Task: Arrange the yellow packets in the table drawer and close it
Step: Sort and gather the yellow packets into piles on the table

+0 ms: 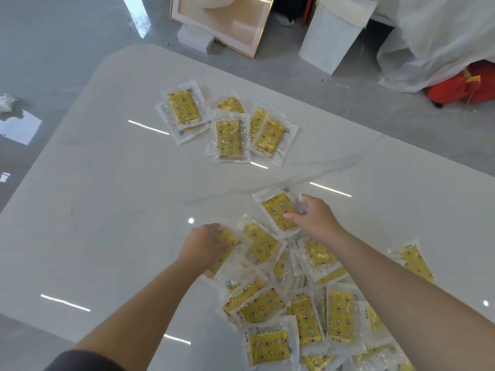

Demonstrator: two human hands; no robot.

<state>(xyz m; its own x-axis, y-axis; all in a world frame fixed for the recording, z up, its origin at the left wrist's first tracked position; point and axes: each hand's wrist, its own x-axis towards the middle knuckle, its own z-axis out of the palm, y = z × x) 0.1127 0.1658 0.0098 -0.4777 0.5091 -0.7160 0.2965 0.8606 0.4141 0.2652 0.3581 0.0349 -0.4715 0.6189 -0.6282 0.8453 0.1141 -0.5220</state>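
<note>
head view, single frame.

- landmark: near pile (308,306) of yellow packets, clear sleeves with printed yellow inserts, overlapping loosely at many angles on a glossy white table (107,210).
- left hand (206,242): at the pile's far left edge, back of hand up, fingers curled down over a packet at the edge (227,241) and gripping it. whether more than one packet is in the grip, cannot tell.
- right hand (313,218): at the pile's far side, right of the left hand. thumb lies on top of a lifted packet (277,210), fingers wrap its right edge, so it is pinched. this packet sits tilted, overlapping the pile's far rim.
- far group (230,129): several more yellow packets well beyond the pile, in three small overlapping clusters side by side.
- lone packet (415,261): just right of the pile, partly behind the right forearm.
- dark sleeve (80,360) on the left upper arm, left of the pile at the bottom of the frame.
- on the grey floor, well beyond the pile and past the table: framed panel (222,22), white box (334,36), clear plastic sheeting (442,36), red bag (460,87) under the sheeting's edge.
</note>
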